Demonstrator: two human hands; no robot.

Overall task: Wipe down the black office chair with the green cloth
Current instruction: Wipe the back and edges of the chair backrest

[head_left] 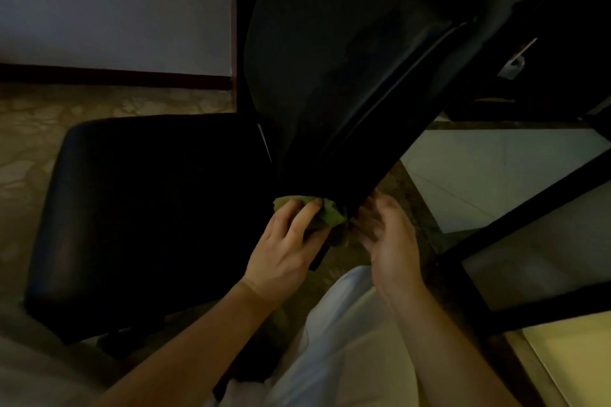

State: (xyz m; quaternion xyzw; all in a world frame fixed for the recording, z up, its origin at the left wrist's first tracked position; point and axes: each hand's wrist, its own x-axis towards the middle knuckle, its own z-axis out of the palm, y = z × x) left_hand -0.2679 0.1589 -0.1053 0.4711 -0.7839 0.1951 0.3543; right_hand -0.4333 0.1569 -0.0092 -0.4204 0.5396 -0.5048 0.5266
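Head view: the left hand [284,248] is seen low in the middle of the dim picture, its fingers curled over the green cloth [327,216], which is bunched and gripped against the lower end of the backrest [347,59] of the black office chair [185,195]. The right hand [388,238] is held just beside the cloth on the other side of that lower end, palm turned inward and fingers loosely spread and relaxed, with nothing gripped. Its fingertips [375,196] are seen at the backrest's edge, but whether they touch it cannot be told, as the hand is blurred. The backrest is seen rising from the hands towards the top of the picture, tilted and glossy, with a raised seam along its right side. The seat [139,208] is spread out to the left of the hands, broad and dark. A white garment [347,340] is seen below, between the two forearms. A patterned stone floor [99,102] lies beyond the seat, met by a pale wall [115,3] with a dark skirting board [115,74]. To the right, dark frame bars [502,225] are crossed over paler floor tiles [489,172].
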